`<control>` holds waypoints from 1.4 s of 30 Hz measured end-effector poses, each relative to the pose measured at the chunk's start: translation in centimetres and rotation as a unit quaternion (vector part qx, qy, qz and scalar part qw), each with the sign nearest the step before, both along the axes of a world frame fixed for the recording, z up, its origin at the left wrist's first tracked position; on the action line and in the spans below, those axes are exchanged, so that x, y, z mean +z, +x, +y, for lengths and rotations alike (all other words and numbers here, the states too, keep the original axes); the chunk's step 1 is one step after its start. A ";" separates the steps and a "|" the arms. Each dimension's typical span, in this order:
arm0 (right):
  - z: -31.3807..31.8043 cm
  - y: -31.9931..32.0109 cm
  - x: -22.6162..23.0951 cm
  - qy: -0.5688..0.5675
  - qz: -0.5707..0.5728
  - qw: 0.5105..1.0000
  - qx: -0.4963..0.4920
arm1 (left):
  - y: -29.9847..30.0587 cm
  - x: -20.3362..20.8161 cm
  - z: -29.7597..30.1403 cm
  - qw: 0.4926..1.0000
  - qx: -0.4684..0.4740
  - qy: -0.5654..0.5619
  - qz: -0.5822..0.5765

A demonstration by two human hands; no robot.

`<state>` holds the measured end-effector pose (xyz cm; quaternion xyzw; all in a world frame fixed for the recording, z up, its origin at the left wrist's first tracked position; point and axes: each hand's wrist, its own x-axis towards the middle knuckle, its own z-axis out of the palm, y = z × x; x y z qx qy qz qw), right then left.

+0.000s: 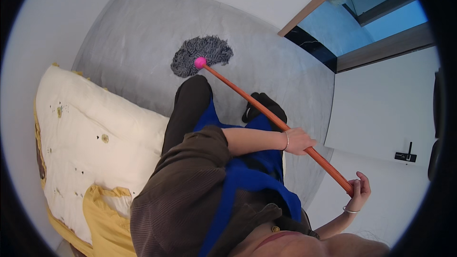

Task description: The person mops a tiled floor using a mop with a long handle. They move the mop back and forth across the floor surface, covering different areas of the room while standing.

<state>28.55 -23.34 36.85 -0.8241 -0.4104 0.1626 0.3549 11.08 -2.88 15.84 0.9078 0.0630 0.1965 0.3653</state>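
Note:
A mop with a long orange-red handle (259, 106) slants across the view from upper left to lower right. Its grey string head (203, 50) lies spread on the floor, joined to the handle by a pink knob (200, 62). My left hand (300, 141) is wrapped round the lower-middle part of the handle, its arm crossing in front of my body. Close to the handle's top end, my right hand (360, 191) grips it with thumb and fingers, one or more fingertips lifted away. Both wrists wear thin bracelets.
At left stands a bed with a cream, flower-dotted cover (102, 128) and yellow trim; a yellow cloth (108, 219) lies on it. Grey floor (143, 24) meets white walls. A doorway with a black threshold (312, 47) is at upper right, a white door with black handle (405, 156) at right.

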 end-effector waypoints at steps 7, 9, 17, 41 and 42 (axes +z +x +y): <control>5.2 -0.9 -4.2 0.001 -0.011 0.999 0.035 | -1.9 -3.6 4.6 0.995 0.079 0.041 0.032; 7.0 -1.9 -6.7 -0.005 0.014 1.000 0.016 | -3.4 -5.4 6.5 0.991 0.114 0.065 0.027; 12.7 -10.6 -18.2 0.098 0.023 0.989 0.107 | -12.5 -13.2 11.7 0.947 0.305 0.096 0.038; 11.3 -2.5 6.9 0.329 -0.080 0.930 0.142 | -9.0 7.2 0.3 0.941 0.338 -0.015 -0.016; 11.5 -1.6 7.8 0.335 -0.055 0.934 0.114 | -8.8 7.7 0.0 0.943 0.331 -0.008 -0.024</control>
